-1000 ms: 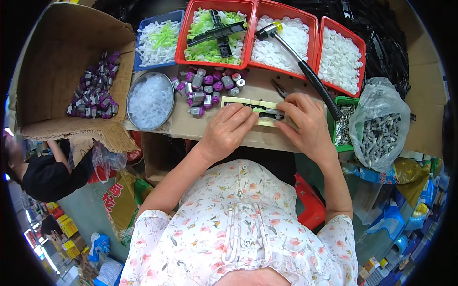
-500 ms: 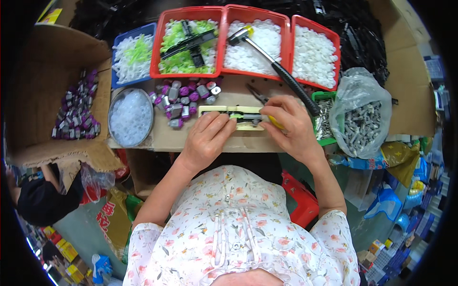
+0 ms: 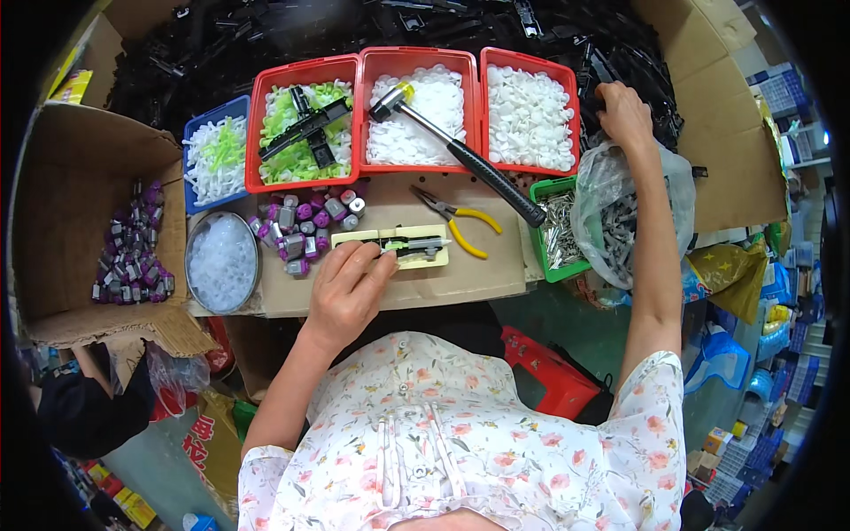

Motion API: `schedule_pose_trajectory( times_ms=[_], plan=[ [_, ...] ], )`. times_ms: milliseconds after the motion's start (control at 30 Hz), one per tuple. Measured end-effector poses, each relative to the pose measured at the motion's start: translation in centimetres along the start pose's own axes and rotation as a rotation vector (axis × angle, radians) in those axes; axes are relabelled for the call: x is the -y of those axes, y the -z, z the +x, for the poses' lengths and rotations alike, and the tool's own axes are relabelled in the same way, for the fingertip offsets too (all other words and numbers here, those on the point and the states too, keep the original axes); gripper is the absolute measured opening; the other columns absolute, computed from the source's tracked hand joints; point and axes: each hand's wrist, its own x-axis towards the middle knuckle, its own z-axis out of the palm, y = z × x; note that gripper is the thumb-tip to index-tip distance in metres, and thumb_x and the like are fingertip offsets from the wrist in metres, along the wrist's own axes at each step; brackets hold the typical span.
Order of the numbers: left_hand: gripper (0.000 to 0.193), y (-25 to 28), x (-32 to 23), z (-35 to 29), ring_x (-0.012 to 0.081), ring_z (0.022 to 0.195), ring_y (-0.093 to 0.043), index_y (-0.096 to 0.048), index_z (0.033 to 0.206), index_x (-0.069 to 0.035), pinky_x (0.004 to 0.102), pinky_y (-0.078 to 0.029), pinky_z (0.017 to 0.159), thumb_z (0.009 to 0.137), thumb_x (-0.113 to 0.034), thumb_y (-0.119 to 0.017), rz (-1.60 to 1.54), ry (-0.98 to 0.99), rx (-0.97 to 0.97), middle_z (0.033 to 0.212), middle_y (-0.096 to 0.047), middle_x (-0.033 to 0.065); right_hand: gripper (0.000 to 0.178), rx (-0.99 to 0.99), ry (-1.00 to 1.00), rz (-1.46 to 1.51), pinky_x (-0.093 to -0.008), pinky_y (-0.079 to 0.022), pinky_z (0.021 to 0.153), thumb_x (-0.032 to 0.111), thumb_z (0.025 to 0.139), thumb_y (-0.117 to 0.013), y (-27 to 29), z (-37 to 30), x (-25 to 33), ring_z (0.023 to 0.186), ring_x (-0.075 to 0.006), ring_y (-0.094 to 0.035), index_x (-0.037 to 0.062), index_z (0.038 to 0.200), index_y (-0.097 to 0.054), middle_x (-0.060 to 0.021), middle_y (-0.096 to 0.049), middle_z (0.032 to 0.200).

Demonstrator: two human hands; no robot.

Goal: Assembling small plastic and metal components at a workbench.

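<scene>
My left hand (image 3: 350, 292) rests at the left end of a cream fixture (image 3: 431, 259), its fingers closed on a slim black plastic part (image 3: 412, 242) with a bit of light green. The fingers hide that end of the part. My right hand (image 3: 627, 117) is stretched to the far right, its bent fingertips against the heap of black plastic parts (image 3: 567, 31); they look closed on one piece, though the grip is partly hidden. Pliers with yellow handles (image 3: 479, 215) lie on the cardboard just right of the fixture.
Red bins (image 3: 361, 115) of white and green pieces stand behind the fixture, a hammer (image 3: 496, 181) across them. Small purple-and-silver motors (image 3: 292, 243) lie left, beside a bowl (image 3: 255, 274) of clear pieces. A green tray (image 3: 567, 271) and a plastic bag (image 3: 677, 181) of metal parts sit right.
My right hand has let go of the yellow-handled pliers and moved far right to the black parts. My left hand stays at the fixture. The whole view has shifted.
</scene>
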Motion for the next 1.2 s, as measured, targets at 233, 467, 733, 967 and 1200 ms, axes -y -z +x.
schedule_pose_trajectory(
  times_ms=[233, 467, 733, 967, 1200],
  plan=[
    [0.030, 0.5, 0.2, 0.1, 0.0314, 0.088, -0.061, -0.071, 0.100, 0.000, 0.0403, -0.052, 0.076, 0.072, 0.003, -0.079, -0.009, 0.021, -0.023, 0.097, -0.063, 0.0121, 0.022, 0.097, 0.031, 0.143, -0.0414, -0.053, 0.079, 0.004, 0.076, -0.073, 0.7, 0.7, -1.5, 0.089, -0.0331, -0.067, 0.0002, 0.096, -0.064, -0.0139, -0.068, 0.092],
    [0.026, 1.2, -0.2, 1.6, 0.0280, 0.086, -0.062, -0.072, 0.097, 0.000, 0.0360, -0.050, 0.073, 0.072, 0.005, -0.078, -0.120, 0.138, -0.107, 0.093, -0.065, 0.0120, 0.020, -0.043, 0.089, 0.652, -0.0304, -0.049, 0.073, 0.007, 0.083, -0.073, 8.2, -0.3, 2.3, 0.078, -0.0171, -0.062, -0.0026, 0.098, -0.064, -0.0075, -0.066, 0.086],
    [0.047, 0.3, -2.1, 6.9, 0.0194, 0.094, -0.064, -0.067, 0.123, -0.001, 0.0303, -0.051, 0.077, 0.077, 0.003, -0.078, -0.575, 0.422, -0.185, 0.101, -0.069, 0.0096, 0.021, 0.395, 0.727, 1.071, -0.0333, -0.050, 0.078, -0.002, 0.080, -0.074, 15.1, -2.2, 14.1, 0.082, -0.0215, -0.062, -0.0032, 0.099, -0.064, -0.0089, -0.065, 0.092],
    [0.035, -0.2, -2.3, 6.6, 0.0085, 0.081, -0.066, -0.066, 0.120, 0.003, 0.0241, -0.056, 0.073, 0.086, -0.003, -0.076, -1.301, 0.750, -0.405, 0.098, -0.071, 0.0044, 0.031, 0.304, 0.696, 1.154, -0.0331, -0.053, 0.075, 0.003, 0.080, -0.074, 13.6, -4.2, 19.6, 0.080, -0.0222, -0.067, -0.0018, 0.109, -0.065, -0.0121, -0.068, 0.094],
    [0.016, -0.6, -0.7, 4.1, 0.0056, 0.076, -0.065, -0.072, 0.104, -0.001, 0.0199, -0.052, 0.067, 0.090, -0.006, -0.073, -1.417, 1.085, -0.423, 0.092, -0.071, 0.0014, 0.039, 0.082, 0.578, 1.036, -0.0358, -0.053, 0.077, 0.008, 0.078, -0.078, 11.8, -8.9, 20.7, 0.087, -0.0266, -0.067, 0.0015, 0.115, -0.065, -0.0123, -0.066, 0.098]
  ],
)
